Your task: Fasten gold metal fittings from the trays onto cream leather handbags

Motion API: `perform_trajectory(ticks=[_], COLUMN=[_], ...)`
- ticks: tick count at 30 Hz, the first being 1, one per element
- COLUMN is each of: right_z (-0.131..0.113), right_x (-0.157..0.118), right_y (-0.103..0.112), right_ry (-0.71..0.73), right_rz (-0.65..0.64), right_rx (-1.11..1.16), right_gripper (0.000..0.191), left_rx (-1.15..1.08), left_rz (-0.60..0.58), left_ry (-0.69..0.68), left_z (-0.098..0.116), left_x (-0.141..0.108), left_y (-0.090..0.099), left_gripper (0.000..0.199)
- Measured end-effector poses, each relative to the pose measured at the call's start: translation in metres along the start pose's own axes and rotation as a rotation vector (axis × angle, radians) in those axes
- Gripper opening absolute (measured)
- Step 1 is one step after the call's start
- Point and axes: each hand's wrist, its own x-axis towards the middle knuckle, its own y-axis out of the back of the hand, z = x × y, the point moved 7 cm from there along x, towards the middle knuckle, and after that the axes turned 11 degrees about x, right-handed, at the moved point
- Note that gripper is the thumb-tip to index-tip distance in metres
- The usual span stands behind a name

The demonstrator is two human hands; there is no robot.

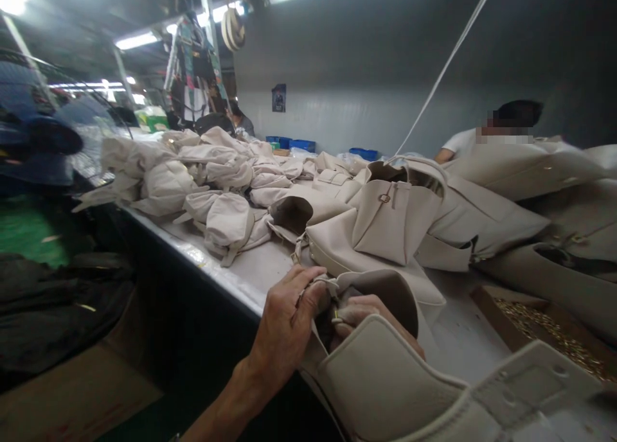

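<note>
A cream faux-leather handbag [380,378] fills the bottom of the view, its dark lining showing at the open top. My left hand [284,320] grips the bag's upper edge near a small metal strap fitting [320,286]. My right hand [361,313] reaches into the opening, and its fingers pinch the inside near the fitting, partly hidden by the bag's wall. Just beyond my hands, finished cream handbags [395,220] lie on the white work table [250,268].
Many stuffed cream bags [216,178] are heaped along the table. At right, a wooden tray [549,336] holds several small brass parts. A person in a white shirt [463,143] works beyond the bags. Blue bins [289,145] stand at the far end, and a white cord [448,63] runs overhead.
</note>
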Motion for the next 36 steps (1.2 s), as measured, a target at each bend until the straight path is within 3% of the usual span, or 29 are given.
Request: perform_trajectory(ticks=[4,21,36], right_z=[-0.002,-0.016,0.001], right_x=[0.006,0.006,0.003], right_y=[-0.003,-0.013,-0.008], right_ry=[0.124,0.13,-0.167], right_rz=[0.014,0.047,0.134], right_rx=[-0.092,-0.159,-0.109], right_gripper=[0.014,0.012,0.023], left_rx=[-0.092,-0.221,-0.195], left_rz=[-0.033,-0.08,-0.088], left_ry=[0.067,0.065,0.101], left_z=[-0.007,-0.008,-0.01], left_x=[0.0,-0.008,-0.013], left_y=[-0.002,-0.001,-0.004], left_gripper=[0.027,0.029,0.03])
